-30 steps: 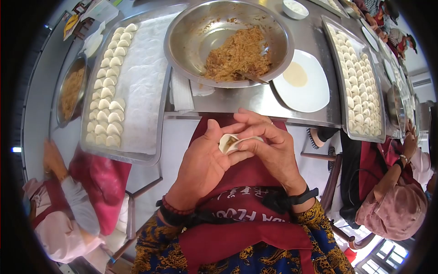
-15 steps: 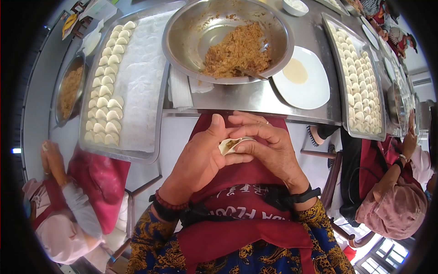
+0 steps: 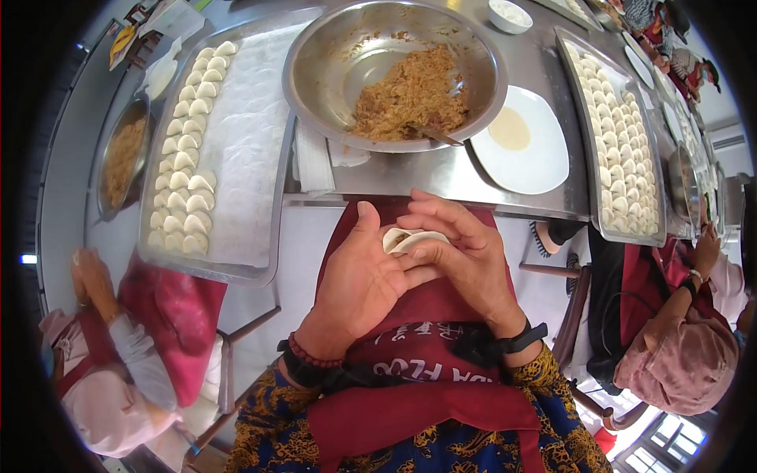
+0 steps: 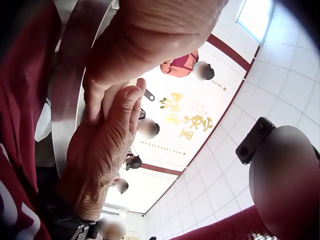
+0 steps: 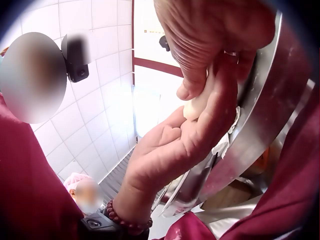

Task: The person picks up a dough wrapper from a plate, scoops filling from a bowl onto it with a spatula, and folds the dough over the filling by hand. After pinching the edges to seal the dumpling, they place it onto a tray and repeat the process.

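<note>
In the head view, a folded dumpling [image 3: 426, 238] with a pale wrapper lies between the hands in front of the apron. A bit of brown filling shows at its left end, where the wrapper gapes. My left hand [image 3: 367, 272] is palm up beneath it, thumb pointing up and away, straight fingers supporting the dumpling. My right hand [image 3: 471, 264] pinches the wrapper's edge, its thumb on the near side and fingers behind. In the right wrist view the dumpling [image 5: 197, 106] rests along the left fingers, under the right thumb.
Past the hands stands a steel bowl [image 3: 315, 102] of brown filling with a spoon. Right of it is a white plate [image 3: 544, 162] with a round wrapper [image 3: 510, 128]. Trays of dumplings lie left [image 3: 252, 229] and right [image 3: 593, 169]. People sit on both sides.
The wrapper's gap has narrowed, and less filling shows than a second ago. My right fingers have shifted along the edge. The seated person's hands at left have come together.
</note>
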Demonstrator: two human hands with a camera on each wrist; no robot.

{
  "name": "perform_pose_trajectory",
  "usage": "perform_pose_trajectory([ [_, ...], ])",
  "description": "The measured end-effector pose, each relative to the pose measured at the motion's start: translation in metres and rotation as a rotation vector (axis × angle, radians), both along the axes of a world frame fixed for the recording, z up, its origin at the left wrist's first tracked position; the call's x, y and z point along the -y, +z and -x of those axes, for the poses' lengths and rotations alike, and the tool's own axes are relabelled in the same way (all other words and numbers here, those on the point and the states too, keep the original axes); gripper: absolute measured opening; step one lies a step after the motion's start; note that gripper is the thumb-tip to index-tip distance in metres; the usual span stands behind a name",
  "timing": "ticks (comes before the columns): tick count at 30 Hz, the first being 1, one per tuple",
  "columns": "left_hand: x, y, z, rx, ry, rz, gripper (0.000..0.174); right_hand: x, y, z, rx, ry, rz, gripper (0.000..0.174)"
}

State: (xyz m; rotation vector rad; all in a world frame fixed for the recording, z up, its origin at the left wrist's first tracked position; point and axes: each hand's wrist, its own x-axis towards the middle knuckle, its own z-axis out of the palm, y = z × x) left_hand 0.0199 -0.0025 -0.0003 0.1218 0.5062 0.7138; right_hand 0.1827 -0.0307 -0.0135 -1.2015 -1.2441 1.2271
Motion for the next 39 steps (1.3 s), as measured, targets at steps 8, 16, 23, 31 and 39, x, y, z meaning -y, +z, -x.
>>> perform_pose_trajectory([
  [8,0.002,-0.015,-0.002,0.085,0.047,0.079,0.065,0.001,-0.014,-0.001,-0.245,0.003,0.031,0.017],
  [16,0.001,-0.019,-0.004,0.069,0.041,0.114,0.043,-0.002,-0.009,-0.001,-0.021,-0.010,-0.065,0.012],
  [23,0.001,-0.019,-0.003,-0.073,0.013,0.014,0.032,-0.003,-0.013,-0.002,0.113,0.026,-0.183,0.015],
  [31,0.000,-0.015,-0.005,-0.061,-0.009,-0.074,0.049,-0.002,-0.007,0.004,0.079,-0.029,-0.088,0.016],
  [39,0.003,-0.016,-0.003,0.079,0.021,0.110,0.057,0.001,-0.012,0.003,-0.065,-0.086,-0.076,0.013],
])
